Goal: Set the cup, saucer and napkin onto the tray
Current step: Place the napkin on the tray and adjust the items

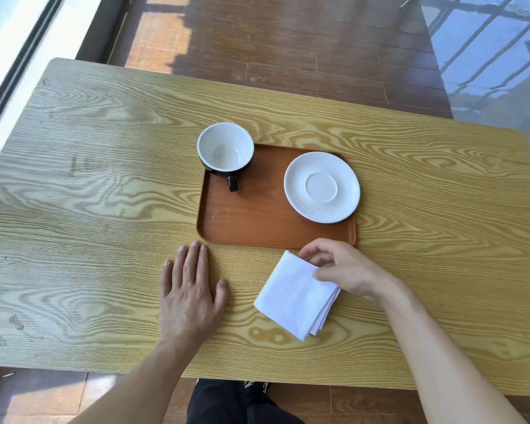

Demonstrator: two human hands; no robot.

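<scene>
A brown tray [257,218] lies in the middle of the wooden table. In its far left corner stands a cup [225,148], black outside and white inside, with its handle pointing toward me. A white saucer [322,187] rests on the tray's right side, slightly over the right rim. A folded white napkin [294,296] lies on the table just in front of the tray's near right corner. My right hand [343,267] pinches the napkin's far right edge between thumb and fingers. Flat on the table, my left hand [190,289] has its fingertips close to the tray's near left corner.
The light wooden table [89,179] reaches the window wall on the left. Its far edge and near edge border a brown plank floor. My dark-trousered legs show under the near edge.
</scene>
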